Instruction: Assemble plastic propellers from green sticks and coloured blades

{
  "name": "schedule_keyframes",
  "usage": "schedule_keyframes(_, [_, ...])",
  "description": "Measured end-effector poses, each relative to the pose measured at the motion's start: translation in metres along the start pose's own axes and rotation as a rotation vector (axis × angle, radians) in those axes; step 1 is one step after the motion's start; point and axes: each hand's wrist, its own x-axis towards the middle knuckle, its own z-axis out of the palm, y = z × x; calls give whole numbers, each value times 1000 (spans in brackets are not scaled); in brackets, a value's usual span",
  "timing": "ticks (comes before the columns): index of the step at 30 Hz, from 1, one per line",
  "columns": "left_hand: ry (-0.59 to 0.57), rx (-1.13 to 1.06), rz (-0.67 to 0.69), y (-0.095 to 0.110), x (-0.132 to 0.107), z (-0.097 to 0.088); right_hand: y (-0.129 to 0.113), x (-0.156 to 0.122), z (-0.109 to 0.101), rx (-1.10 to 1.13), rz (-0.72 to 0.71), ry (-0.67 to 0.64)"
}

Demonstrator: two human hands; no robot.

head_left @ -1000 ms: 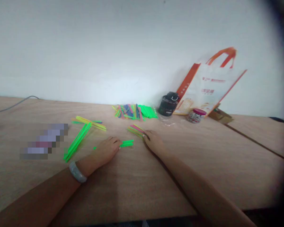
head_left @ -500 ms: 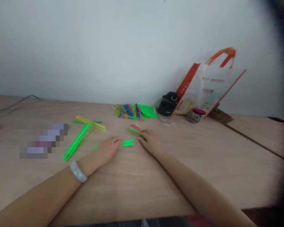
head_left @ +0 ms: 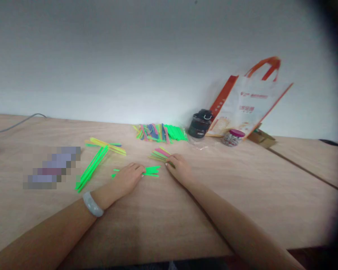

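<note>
My left hand (head_left: 129, 177), a pale bangle on its wrist, rests on the table with its fingers curled over a small bunch of bright green sticks (head_left: 153, 171). Green ends stick out on both sides of that hand. To its right, my right hand (head_left: 178, 168) has its fingers closed on one end of a bundle of pink, green and yellow sticks (head_left: 160, 152), which fans out to the left. Further left, a pile of long green sticks (head_left: 91, 169) lies slantwise, its upper end touching crossed yellow and blue sticks (head_left: 108, 146).
Near the wall lies a packet of coloured sticks (head_left: 160, 133). Right of it stand a black bottle (head_left: 199, 124), a red-lidded jar (head_left: 233, 138), a white and orange bag (head_left: 250, 101) and a cardboard box (head_left: 261, 138). A blurred-out flat object (head_left: 55, 167) is on the left.
The green sticks under my left hand are spread slightly wider. The coloured bundle at my right hand fans out a little more to the left. Both hands have barely moved.
</note>
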Motion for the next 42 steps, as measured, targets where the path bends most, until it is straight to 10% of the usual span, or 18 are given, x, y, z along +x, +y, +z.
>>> schedule_keyframes(22, [8,28,17,2,-1,0,-8,4,-2,-130,-22,32])
schedule_keyframes(42, [208,23,35,9,-4,-3,-52,-14,0,679,176,-9])
